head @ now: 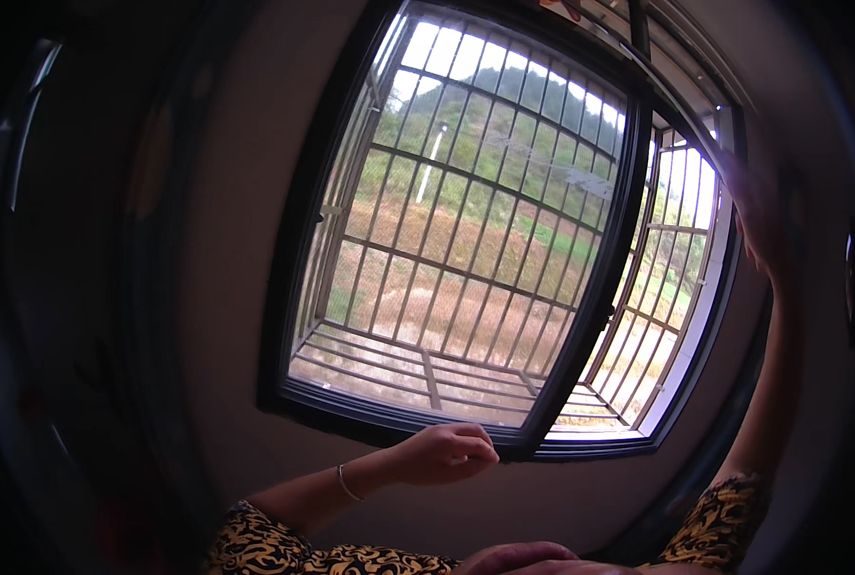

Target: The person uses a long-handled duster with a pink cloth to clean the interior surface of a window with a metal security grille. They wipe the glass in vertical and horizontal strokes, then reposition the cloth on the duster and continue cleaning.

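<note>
My left hand [450, 453], with a thin bracelet at the wrist, is loosely curled near the lower edge of the dark window frame [391, 428]; nothing shows in it. My right hand [750, 215] is raised at the right end of a thin, light curved rod or strip [675, 108] that runs across the window's upper right corner. That hand is dim and blurred, so whether its fingers grip the strip is unclear. Between the hands stand a mesh-covered window panel [470, 215] and, to its right, an uncovered opening [675, 287] with bars outside.
A metal security cage [427, 374] projects outside the window, with a green hillside behind it. Plain wall [240, 251] surrounds the frame. Dark fabric [729, 402] hangs at the lower right. An orange-red item [562, 8] shows at the top edge.
</note>
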`<state>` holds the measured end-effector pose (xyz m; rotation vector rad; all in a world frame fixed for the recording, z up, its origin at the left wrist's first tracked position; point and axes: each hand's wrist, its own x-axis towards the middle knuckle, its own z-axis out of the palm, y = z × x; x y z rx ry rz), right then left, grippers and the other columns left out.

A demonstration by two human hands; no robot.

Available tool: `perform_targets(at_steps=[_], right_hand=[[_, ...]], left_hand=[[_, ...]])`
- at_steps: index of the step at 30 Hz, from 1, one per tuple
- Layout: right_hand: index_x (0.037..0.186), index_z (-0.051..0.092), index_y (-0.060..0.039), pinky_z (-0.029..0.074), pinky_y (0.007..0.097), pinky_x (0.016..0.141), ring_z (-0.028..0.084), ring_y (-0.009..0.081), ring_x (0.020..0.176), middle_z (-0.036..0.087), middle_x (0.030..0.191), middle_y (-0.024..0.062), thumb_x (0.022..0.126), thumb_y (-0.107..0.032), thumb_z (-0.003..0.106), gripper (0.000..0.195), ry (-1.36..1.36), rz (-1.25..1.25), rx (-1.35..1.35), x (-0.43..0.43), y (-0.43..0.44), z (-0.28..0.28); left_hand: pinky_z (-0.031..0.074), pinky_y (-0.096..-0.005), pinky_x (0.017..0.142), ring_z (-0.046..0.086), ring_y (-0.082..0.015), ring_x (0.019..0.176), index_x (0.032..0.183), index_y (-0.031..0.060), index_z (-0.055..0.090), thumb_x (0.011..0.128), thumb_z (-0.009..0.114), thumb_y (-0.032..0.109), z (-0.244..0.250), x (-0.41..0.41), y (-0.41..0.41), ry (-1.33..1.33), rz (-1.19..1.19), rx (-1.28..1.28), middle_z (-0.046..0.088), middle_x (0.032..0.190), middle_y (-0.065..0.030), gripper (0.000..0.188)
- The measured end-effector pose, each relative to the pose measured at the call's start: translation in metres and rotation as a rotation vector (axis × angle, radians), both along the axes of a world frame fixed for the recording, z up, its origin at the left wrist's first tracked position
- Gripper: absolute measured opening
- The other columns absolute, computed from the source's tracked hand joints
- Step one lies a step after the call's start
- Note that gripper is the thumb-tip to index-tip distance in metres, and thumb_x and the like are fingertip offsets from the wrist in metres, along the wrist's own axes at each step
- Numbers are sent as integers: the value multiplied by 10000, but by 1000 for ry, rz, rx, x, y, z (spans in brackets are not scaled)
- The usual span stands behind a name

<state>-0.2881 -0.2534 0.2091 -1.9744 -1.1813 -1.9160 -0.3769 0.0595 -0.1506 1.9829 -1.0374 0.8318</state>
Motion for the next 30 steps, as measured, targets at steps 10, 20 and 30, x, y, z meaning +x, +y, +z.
perform_targets(at_steps=[10, 20, 30], right_hand=[[1261, 373, -65, 415, 288, 313, 510, 134, 396, 539, 584, 103, 919, -234, 374, 382, 269, 252, 156, -54, 268, 78], [1345, 284, -117, 400, 332, 426, 505, 163, 428, 548, 563, 118, 907, -177, 409, 459, 275, 169, 179, -42, 264, -74], [1310, 347, -110, 492, 394, 659, 626, 303, 798, 613, 916, 194, 905, -176, 446, 422, 197, 50, 171, -43, 216, -66]], left_hand=[[467, -209, 644, 587, -97, 761, 970, 63, 624, 825, 591, 90, -35, -59, 128, 254, 81, -154, 615, 798, -34, 151], [474, -220, 689, 584, -70, 776, 1000, 52, 613, 853, 573, 180, -73, -100, 211, 466, 91, -254, 630, 800, -23, 199], [476, -227, 723, 585, -89, 812, 1030, 44, 596, 864, 557, 185, -103, -126, 237, 632, 99, -399, 621, 846, -26, 221]])
